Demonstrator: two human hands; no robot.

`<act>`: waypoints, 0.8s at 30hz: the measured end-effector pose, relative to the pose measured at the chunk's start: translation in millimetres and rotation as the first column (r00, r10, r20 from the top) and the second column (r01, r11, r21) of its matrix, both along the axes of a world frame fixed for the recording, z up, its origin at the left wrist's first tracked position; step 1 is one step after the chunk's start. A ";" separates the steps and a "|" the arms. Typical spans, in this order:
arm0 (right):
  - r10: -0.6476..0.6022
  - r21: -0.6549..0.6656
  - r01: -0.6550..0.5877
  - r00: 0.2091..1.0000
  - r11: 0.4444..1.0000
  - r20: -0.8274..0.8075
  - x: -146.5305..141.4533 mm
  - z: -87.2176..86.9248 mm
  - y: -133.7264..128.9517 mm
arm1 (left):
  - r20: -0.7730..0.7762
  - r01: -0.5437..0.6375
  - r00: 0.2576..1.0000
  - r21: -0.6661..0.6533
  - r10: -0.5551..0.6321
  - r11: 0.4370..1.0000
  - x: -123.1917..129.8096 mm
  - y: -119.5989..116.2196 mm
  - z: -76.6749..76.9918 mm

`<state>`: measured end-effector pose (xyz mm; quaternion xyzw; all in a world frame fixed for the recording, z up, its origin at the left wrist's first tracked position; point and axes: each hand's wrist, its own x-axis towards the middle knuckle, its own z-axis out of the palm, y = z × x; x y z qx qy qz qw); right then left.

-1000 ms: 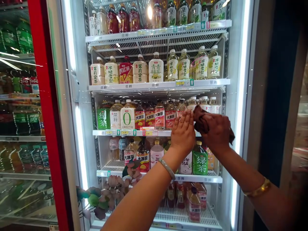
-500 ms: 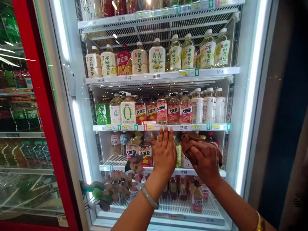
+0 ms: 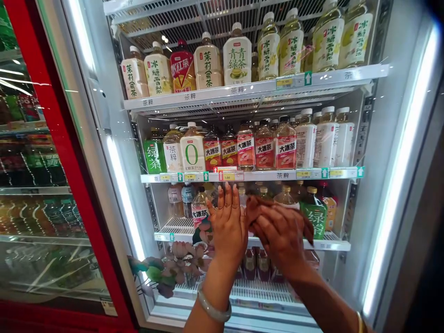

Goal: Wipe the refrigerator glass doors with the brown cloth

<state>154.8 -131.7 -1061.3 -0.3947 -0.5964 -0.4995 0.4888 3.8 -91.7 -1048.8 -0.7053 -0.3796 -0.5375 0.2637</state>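
My left hand (image 3: 229,226) is raised with its palm toward the glass door of a lit drinks cooler, fingers stretched upward, holding nothing. A pale bangle is round that wrist. Just right of it, my right hand (image 3: 280,231) has its fingers bent over a brown cloth (image 3: 255,210), whose ends stick out on both sides of the hand. The cloth lies at the door glass, in front of the fourth visible shelf. Behind the glass stand rows of bottles, among them a green-labelled bottle (image 3: 315,215) and a bottle marked with a green 0 (image 3: 192,150).
Pink and green flower decorations (image 3: 176,266) show at the lower left of the door. A red-framed cooler (image 3: 65,138) with more bottles stands on the left. Bright light strips (image 3: 402,171) run down both sides of the lit cooler.
The view has shifted closer and tilted. My right hand and the cloth have moved left, nearer my left hand, and the green-labelled bottle at the right now shows.
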 end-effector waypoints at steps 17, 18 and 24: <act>0.065 0.053 -0.065 0.998 0.996 -0.004 -82.1 18.2 39.1 | 0.117 0.084 0.990 -0.028 -0.081 0.996 -72.6 32.4 -21.7; 0.080 0.026 -0.080 0.996 0.996 0.027 -84.6 1.4 37.0 | 0.110 0.092 0.990 -0.040 -0.087 0.995 -76.6 33.1 -22.5; 0.118 -0.086 -0.109 0.987 0.990 0.109 -83.2 -47.4 26.5 | 0.064 0.111 0.992 -0.060 -0.107 0.992 -89.5 34.4 -31.7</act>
